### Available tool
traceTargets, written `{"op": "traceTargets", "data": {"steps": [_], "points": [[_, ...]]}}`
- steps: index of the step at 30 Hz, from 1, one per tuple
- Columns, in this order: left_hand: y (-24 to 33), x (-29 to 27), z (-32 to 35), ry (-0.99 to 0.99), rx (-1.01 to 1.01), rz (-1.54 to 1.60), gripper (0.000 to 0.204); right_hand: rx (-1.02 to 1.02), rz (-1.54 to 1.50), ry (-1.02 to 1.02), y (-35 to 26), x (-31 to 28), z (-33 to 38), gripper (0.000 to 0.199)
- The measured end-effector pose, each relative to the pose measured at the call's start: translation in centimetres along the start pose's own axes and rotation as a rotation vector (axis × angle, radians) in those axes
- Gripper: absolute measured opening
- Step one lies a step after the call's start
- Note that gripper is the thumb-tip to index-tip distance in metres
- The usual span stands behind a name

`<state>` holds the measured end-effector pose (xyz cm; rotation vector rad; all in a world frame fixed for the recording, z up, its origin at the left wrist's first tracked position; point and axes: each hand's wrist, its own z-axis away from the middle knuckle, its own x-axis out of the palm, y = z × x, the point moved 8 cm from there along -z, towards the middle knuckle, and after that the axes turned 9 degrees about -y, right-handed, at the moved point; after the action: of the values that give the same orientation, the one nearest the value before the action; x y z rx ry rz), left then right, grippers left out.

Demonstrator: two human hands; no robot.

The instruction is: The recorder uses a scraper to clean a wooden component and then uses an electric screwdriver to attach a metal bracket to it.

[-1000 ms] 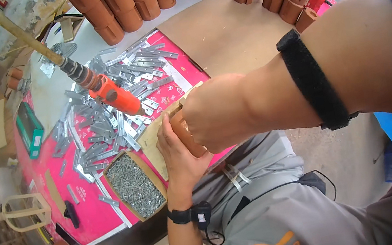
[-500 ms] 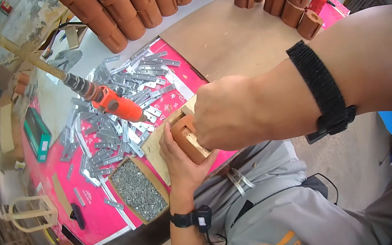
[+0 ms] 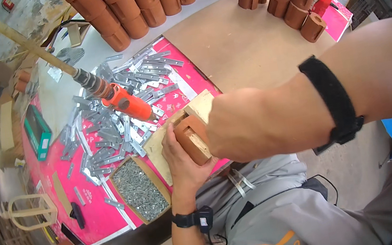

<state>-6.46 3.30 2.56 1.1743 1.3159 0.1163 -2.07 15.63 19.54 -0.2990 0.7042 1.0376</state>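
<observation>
A reddish-brown slotted cylinder (image 3: pixel 190 143) lies tilted over a pale wooden board (image 3: pixel 157 151) at the near edge of the table. My left hand (image 3: pixel 183 169) is wrapped round its left and near sides. Pale bare wood shows inside the slot. Close against the cylinder's right side, my right hand (image 3: pixel 239 123) is closed in a fist; its fingertips and anything in them are hidden behind the back of the hand. Just beyond the cylinder hangs an orange power screwdriver (image 3: pixel 129 104), pointing down toward the board, touched by neither hand.
Loose metal strips (image 3: pixel 105 131) cover the pink sheet to the left. A shallow box of screws (image 3: pixel 141 190) sits by my left wrist. Stacked brown cylinders (image 3: pixel 141 3) line the back, with more (image 3: pixel 313 27) at the far right. A green box (image 3: pixel 37 132) lies at left.
My right fist has shifted a little right and toward me, uncovering more of the cylinder's end and slot. The left hand keeps its hold. The view has shifted slightly.
</observation>
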Motion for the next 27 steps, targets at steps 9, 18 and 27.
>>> {"op": "traceTargets", "data": {"steps": [9,18,27], "points": [[3.7,-2.0,1.3,0.162,0.143,-0.096,0.112,0.243,-0.483,0.342,4.7,3.0,1.9,0.046],[6.9,-2.9,1.9,0.045,0.075,-0.416,0.052,0.441,-1.018,0.777,6.9,15.3,-0.3,0.054],[7.3,-2.1,2.0,0.033,0.044,-0.249,0.032,0.536,-1.129,1.255,7.7,22.0,-2.9,0.059]]}}
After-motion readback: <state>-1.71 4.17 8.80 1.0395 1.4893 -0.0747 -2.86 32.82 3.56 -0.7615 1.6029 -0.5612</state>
